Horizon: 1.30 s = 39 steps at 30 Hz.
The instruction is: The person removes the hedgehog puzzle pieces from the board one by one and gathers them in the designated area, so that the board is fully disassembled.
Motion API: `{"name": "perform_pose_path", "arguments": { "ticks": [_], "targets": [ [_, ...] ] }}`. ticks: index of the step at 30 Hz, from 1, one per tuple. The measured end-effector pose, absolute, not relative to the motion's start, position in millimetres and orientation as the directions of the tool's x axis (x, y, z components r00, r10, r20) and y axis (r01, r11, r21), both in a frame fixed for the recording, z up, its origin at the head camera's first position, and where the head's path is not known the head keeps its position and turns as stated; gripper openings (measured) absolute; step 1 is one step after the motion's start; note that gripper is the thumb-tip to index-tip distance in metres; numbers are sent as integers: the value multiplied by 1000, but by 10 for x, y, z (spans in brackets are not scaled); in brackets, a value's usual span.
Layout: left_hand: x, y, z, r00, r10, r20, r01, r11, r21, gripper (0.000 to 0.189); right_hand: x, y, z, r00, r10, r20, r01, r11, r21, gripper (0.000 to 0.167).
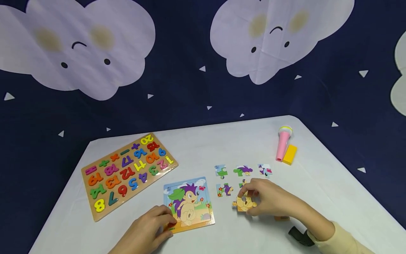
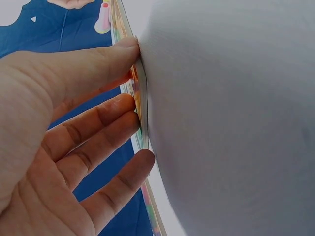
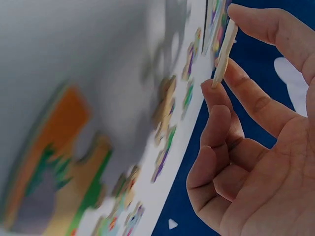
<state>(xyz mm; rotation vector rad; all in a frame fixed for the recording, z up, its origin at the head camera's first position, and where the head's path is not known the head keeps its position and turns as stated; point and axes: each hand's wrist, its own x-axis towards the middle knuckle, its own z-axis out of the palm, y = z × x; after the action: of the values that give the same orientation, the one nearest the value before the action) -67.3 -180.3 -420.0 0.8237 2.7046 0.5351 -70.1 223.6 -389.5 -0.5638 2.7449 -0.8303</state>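
Observation:
A hedgehog picture board (image 1: 205,208) lies on the white table in the head view. My left hand (image 1: 147,227) rests at its lower left corner; in the left wrist view its thumb (image 2: 106,59) and extended fingers touch the board's edge. Right of the board, my right hand (image 1: 274,199) pinches a tan and orange jigsaw piece (image 1: 243,204) between thumb and fingers. That piece (image 3: 225,54) appears edge-on in the right wrist view, held off the table. Just beyond this hand lie several loose jigsaw pieces (image 1: 224,189), one partly hidden by the fingers.
A wooden number board (image 1: 123,173) with colored digits lies at the left. At the far right are a pink toy microphone (image 1: 283,143) and a yellow block (image 1: 290,155). A black object (image 1: 299,235) sits by the right wrist, and an orange piece (image 1: 281,218) shows below the right hand.

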Motion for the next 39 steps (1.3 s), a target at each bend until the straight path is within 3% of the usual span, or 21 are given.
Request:
{"name": "perform_pose_path", "arguments": {
  "ticks": [9, 39],
  "targets": [
    [-678, -1818, -4185, -808, 571, -144, 466, 770, 436, 23, -606, 2413, -3981, -901, -406, -151, -253, 777, -576, 40],
    [-693, -1803, -4195, -811, 562, -165, 449, 778, 440, 23, -539, 2415, -4085, -917, -392, -81, -297, 802, -519, 42]
  ]
}}
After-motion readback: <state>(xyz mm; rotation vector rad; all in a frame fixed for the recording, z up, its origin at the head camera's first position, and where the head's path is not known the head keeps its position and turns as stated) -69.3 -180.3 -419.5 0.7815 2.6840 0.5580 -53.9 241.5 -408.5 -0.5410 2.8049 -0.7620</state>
